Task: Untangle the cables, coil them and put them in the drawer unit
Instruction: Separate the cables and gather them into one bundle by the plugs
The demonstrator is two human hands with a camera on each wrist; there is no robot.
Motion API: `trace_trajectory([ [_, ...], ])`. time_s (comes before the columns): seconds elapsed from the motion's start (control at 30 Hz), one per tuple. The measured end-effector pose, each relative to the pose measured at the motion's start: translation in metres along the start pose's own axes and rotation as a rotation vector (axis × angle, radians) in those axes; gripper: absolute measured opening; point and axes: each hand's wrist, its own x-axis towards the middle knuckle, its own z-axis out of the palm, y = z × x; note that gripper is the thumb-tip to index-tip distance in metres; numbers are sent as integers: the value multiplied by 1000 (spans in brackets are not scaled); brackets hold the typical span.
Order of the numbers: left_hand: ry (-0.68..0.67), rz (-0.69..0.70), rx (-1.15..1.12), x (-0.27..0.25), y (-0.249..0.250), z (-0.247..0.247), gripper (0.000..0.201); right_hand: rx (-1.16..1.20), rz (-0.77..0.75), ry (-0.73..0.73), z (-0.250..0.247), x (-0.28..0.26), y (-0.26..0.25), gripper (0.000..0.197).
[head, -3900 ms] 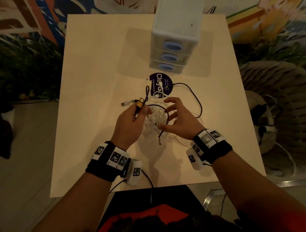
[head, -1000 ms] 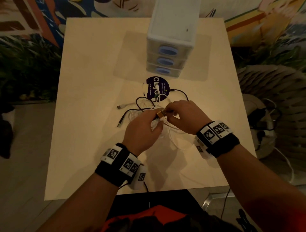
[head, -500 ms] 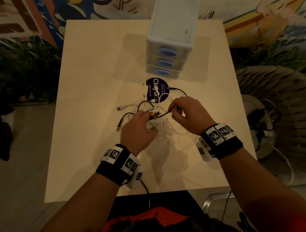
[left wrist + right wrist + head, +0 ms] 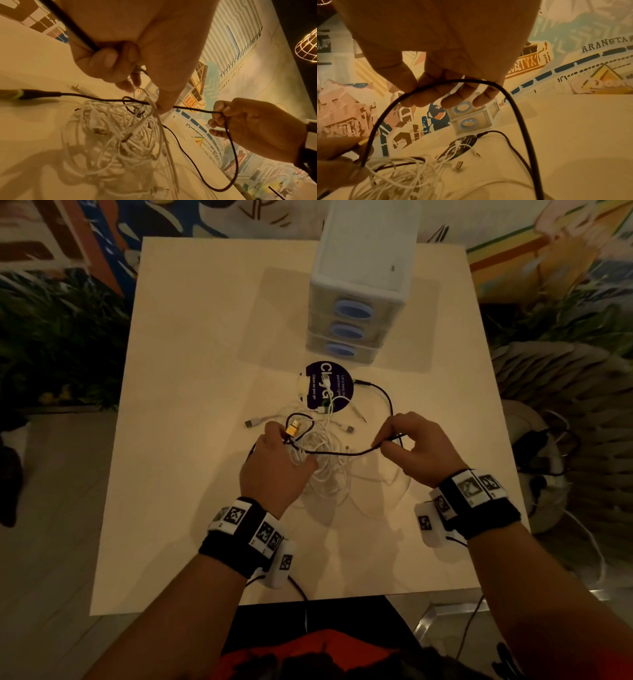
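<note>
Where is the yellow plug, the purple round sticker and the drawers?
yellow plug (image 4: 293,429), head view, on its gold tip.
purple round sticker (image 4: 317,374), head view, on its upper left part.
drawers (image 4: 349,309), head view, on the top blue handle.

Black cable (image 4: 342,453): thin, stretched between both grips, yellow plug by the left grip.
White cables (image 4: 322,470): tangled heap under that span.
Drawer unit (image 4: 356,313): white, blue handles, shut, well beyond the grips.

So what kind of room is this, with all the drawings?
Probably a shared pantry or lounge, not a home. A colourful painted mural covers the wall, the round purple sticker on the square cream table says "Clean as you go", and a wire-cage lamp glows above.
</note>
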Motion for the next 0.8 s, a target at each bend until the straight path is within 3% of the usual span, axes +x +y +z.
trace_trajectory([
  [0.17, -74, -6, -62, 6, -7, 1, 37, -261, 130, -230, 13, 5, 15, 8],
  [0.27, -58, 28, -54, 4, -8, -2, 21, -392, 196, -330, 26, 6, 12, 25],
  [0.33, -32, 40, -47, 3, -8, -3, 21, -390, 107, -251, 33, 7, -2, 37],
  [0.47, 7, 53, -46, 0, -3, 0, 25, -531, -41, -157, 55, 18, -40, 40],
  [0.57, 10, 60, -68, -1, -1, 2, 24, -590, 13, -206, 76, 29, -50, 39],
  [0.7, 6, 68, -136, 0, -7, 2, 25, -466, 125, -298, 78, 33, -42, 30],
  [0.8, -10, 69, -181, 0, -10, -1, 45, -411, 91, -338, 73, 29, -41, 26],
])
